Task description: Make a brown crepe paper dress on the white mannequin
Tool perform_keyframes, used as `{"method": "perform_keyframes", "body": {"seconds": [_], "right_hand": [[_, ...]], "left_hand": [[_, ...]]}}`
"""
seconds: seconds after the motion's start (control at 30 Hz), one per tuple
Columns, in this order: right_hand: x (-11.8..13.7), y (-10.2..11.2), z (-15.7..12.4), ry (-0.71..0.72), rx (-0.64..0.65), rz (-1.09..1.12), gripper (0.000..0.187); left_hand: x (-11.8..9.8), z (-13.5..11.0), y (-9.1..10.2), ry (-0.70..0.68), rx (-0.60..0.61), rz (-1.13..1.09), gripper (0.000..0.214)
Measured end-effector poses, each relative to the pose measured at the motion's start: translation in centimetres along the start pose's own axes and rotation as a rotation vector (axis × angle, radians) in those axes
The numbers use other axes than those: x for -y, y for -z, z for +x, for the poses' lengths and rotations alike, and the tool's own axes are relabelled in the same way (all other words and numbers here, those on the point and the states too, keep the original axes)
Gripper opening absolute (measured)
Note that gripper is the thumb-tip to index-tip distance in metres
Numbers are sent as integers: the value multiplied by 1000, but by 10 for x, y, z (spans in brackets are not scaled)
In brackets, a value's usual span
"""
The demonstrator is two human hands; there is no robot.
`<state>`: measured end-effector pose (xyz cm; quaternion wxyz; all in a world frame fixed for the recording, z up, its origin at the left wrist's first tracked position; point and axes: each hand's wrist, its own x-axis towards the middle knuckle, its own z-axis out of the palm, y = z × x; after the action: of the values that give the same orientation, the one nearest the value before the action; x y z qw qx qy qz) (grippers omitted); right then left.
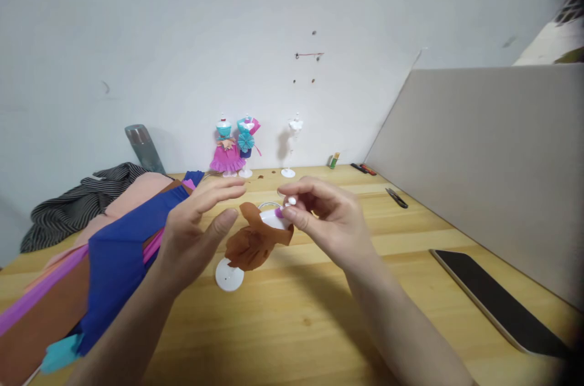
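Note:
Tilted toward me over the wooden table is a small white doll mannequin (269,219), dressed in a brown fabric piece with gathered folds (255,243). Its round white base (229,275) shows below the cloth. My right hand (326,219) pinches the mannequin at its neck, where a white knob (291,200) sticks out between thumb and fingers. A small purple patch (278,213) lies beside the thumb tip. On the other side, my left hand (196,228) is open, thumb and fingers apart, close to the brown cloth without gripping it.
Two dressed mannequins (227,152) and a bare one (292,146) stand by the wall. Piled fabric strips (123,222) and a bottle (145,149) are at left. Thread snips (396,197), a phone (493,298) and a grey panel (493,161) are at right.

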<state>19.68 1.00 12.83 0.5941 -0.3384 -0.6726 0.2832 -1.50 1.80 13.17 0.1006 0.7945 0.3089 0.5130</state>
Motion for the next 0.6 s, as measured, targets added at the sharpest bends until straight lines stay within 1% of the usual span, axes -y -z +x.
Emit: {"method": "perform_keyframes", "body": {"seconds": [0.13,0.2,0.33,0.43,0.6], "right_hand": [[1,-6,-2,112,-29,-77,8],[2,-7,-3,136,-36,-95,7],[3,-8,-3,146,-38,-114,7],[4,-7,-3,159,-28,-118,7],[4,-6,-5,168,-15,-129,7]], "left_hand": [[-5,0,3,-189,30,58,32],[-2,-1,3,-232,68,104,33],[2,-4,-2,-193,110,89,35],[1,-7,-8,-148,94,17,38],[-1,-9,-11,4,102,-156,37]]}}
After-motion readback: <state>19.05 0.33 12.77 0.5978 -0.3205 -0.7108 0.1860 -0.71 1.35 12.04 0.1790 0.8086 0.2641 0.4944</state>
